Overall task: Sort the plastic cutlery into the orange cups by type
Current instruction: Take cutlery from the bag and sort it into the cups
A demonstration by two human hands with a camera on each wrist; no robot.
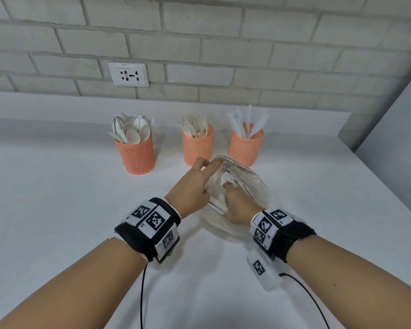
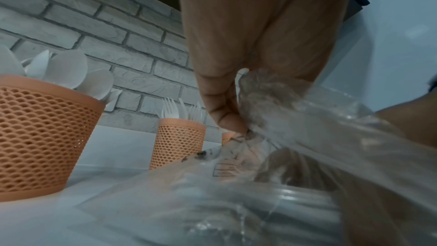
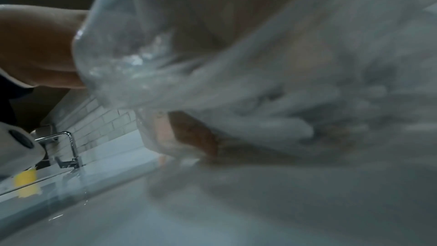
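Observation:
Three orange mesh cups stand in a row at the back of the white counter: spoons in the left cup (image 1: 139, 153), forks in the middle cup (image 1: 197, 144), knives in the right cup (image 1: 246, 147). In front of them lies a clear plastic bag (image 1: 255, 184) with white cutlery (image 1: 217, 202) inside. My left hand (image 1: 209, 163) pinches the bag's printed rim between thumb and forefinger, as the left wrist view also shows on the bag (image 2: 295, 119). My right hand (image 1: 228, 187) reaches into the bag's mouth, thumb on a white piece (image 1: 227, 178); its other fingers are hidden by the plastic.
A brick wall with a socket plate (image 1: 128, 74) backs the counter (image 1: 57, 210). A grey panel (image 1: 394, 138) closes the right side. In the right wrist view a chrome faucet (image 3: 68, 149) and something yellow (image 3: 26, 182) sit far off to the left.

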